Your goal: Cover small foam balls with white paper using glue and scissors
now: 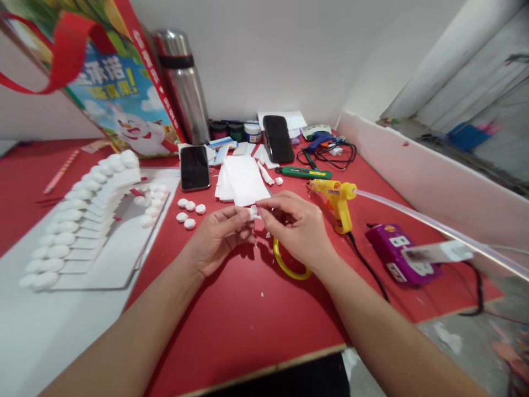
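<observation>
Between the fingertips of both hands is a small white piece (253, 212), partly hidden by the fingers. My left hand (223, 234) pinches it from the left, and my right hand (297, 226) holds its right side between thumb and forefinger. Beneath my right hand lies a yellow ring (285, 266), partly covered. Several small white rounded pieces (190, 205) rest on the red table left of my hands. White paper sheets (243, 179) lie just beyond the fingers. A curved white stepped model (88, 220), edged with white rounded pieces, stands on a board at the left.
A yellow glue gun (339, 204) with a long clear stick lies right, near a purple box (397, 253). Behind are two phones (195, 168), a green cutter (303, 173), a steel flask (184, 88), small jars (252, 132) and a colourful bag (128, 105).
</observation>
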Action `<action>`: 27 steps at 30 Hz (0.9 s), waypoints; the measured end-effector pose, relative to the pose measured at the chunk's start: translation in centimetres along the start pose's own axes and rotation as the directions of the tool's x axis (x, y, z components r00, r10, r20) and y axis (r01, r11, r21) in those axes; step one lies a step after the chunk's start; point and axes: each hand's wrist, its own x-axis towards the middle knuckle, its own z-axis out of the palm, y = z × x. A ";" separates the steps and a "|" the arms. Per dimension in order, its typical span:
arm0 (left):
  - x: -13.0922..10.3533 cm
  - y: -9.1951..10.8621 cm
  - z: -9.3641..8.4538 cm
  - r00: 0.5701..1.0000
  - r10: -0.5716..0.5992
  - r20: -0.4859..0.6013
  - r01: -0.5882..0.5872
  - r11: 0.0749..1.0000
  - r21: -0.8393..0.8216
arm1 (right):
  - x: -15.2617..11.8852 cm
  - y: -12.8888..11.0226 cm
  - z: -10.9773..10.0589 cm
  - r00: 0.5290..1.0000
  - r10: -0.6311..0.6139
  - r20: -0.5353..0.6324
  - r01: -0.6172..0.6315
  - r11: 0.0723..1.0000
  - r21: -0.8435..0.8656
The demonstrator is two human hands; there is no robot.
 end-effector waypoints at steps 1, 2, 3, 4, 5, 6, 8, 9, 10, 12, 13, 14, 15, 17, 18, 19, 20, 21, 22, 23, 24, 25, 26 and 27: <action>0.0 0.0 0.0 1.000 -0.001 -0.003 0.001 1.000 0.014 | 0.0 0.0 0.0 1.000 0.003 -0.003 -0.003 1.000 -0.002; 0.0 0.0 0.0 1.000 0.000 -0.005 0.000 1.000 0.027 | 0.0 0.0 -0.1 1.000 0.005 -0.002 -0.005 1.000 -0.002; 0.0 -0.1 0.0 1.000 0.003 -0.004 -0.003 0.999 0.040 | 0.0 -0.1 -0.1 1.000 0.008 0.003 -0.008 1.000 -0.003; 0.0 -0.1 0.0 1.000 0.006 -0.002 -0.006 0.999 0.052 | 0.0 -0.1 -0.2 1.000 0.009 0.007 -0.009 1.000 -0.006; 0.0 -0.1 0.0 1.000 0.010 -0.001 -0.010 0.998 0.064 | 0.0 -0.1 -0.2 1.000 0.009 0.013 -0.009 1.000 -0.011; 0.0 -0.1 0.0 1.000 0.012 0.000 -0.012 0.997 0.074 | 0.0 -0.1 -0.2 1.000 0.009 0.016 -0.008 1.000 -0.016; 0.0 -0.1 0.0 1.000 0.016 0.002 -0.016 0.996 0.088 | 0.0 -0.2 -0.2 1.000 0.007 0.020 -0.007 1.000 -0.030; 0.0 -0.1 0.0 1.000 0.017 0.002 -0.017 0.995 0.094 | 0.0 -0.2 -0.3 1.000 0.005 0.019 -0.004 0.999 -0.037; 0.0 -0.1 0.0 1.000 0.018 0.002 -0.018 0.995 0.099 | 0.0 -0.2 -0.3 1.000 0.001 0.019 0.000 0.999 -0.044; -0.1 0.0 0.1 1.000 0.022 0.002 -0.022 0.993 0.112 | 0.1 -0.2 -0.3 1.000 -0.008 0.021 0.009 0.998 -0.054; -0.1 0.0 0.1 1.000 0.026 0.001 -0.026 0.992 0.120 | 0.1 -0.2 -0.4 1.000 -0.011 0.026 0.013 0.998 -0.060; -0.1 0.0 0.1 1.000 0.029 0.000 -0.029 0.991 0.129 | 0.1 -0.2 -0.4 0.999 -0.014 0.030 0.016 0.998 -0.065; -0.1 0.0 0.1 1.000 0.029 0.001 -0.029 0.990 0.140 | 0.1 -0.2 -0.4 0.999 -0.016 0.035 0.019 0.997 -0.070; -0.1 0.1 0.1 1.000 0.027 0.002 -0.026 0.987 0.157 | 0.1 -0.2 -0.4 0.999 -0.024 0.039 0.028 0.996 -0.082; -0.1 0.1 0.1 1.000 0.022 0.003 -0.022 0.987 0.162 | 0.1 -0.2 -0.4 0.999 -0.030 0.039 0.034 0.996 -0.086; -0.1 0.1 0.2 1.000 0.017 0.007 -0.018 0.986 0.166 | 0.1 -0.2 -0.4 0.999 -0.036 0.036 0.039 0.995 -0.090; -0.1 0.1 0.2 1.000 0.017 0.010 -0.018 0.986 0.167 | 0.1 -0.2 -0.4 0.999 -0.040 0.033 0.043 0.995 -0.095; -0.1 0.1 0.2 1.000 0.022 0.011 -0.024 0.986 0.166 | 0.1 -0.1 -0.5 0.999 -0.041 0.029 0.043 0.994 -0.101; -0.1 0.1 0.3 1.000 0.029 0.010 -0.030 0.986 0.166 | 0.1 -0.1 -0.5 0.999 -0.039 0.026 0.042 0.994 -0.106; -0.1 0.1 0.3 0.999 0.035 0.010 -0.037 0.985 0.167 | 0.1 -0.1 -0.5 0.999 -0.035 0.025 0.038 0.993 -0.110; -0.1 0.1 0.4 0.999 0.040 0.009 -0.041 0.985 0.168 | 0.1 -0.2 -0.5 0.999 -0.028 0.026 0.031 0.993 -0.113; -0.1 0.1 0.4 0.999 0.043 0.006 -0.043 0.985 0.169 | 0.1 -0.2 -0.5 0.999 -0.020 0.025 0.023 0.993 -0.114; -0.1 0.1 0.4 0.999 0.043 0.006 -0.043 0.984 0.171 | 0.1 -0.3 -0.5 1.000 -0.011 0.024 0.014 0.994 -0.113; -0.1 0.1 0.3 0.999 0.044 0.006 -0.044 0.984 0.172 | 0.1 -0.3 -0.6 1.000 -0.003 0.022 0.005 0.994 -0.110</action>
